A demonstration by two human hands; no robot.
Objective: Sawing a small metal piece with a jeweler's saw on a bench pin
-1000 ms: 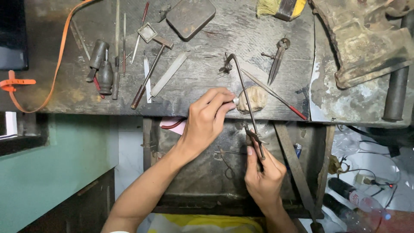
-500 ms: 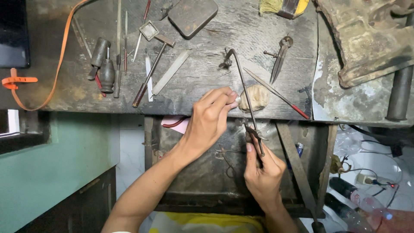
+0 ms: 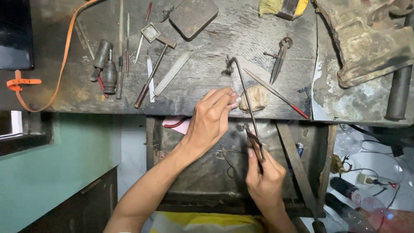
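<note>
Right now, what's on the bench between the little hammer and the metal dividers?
In the head view, a flat pale file lies beside the hammer; further right, the saw frame crosses before the dividers.

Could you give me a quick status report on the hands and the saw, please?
Left hand pinching a small piece at the bench edge. Right hand gripping the saw handle, frame upright beside the peg. Nothing in the way.

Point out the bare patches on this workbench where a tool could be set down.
Bare wood lies between the flat file and the saw frame, and between the dark square block and the dividers. The left is crowded around the hammer and dark handles.
</note>
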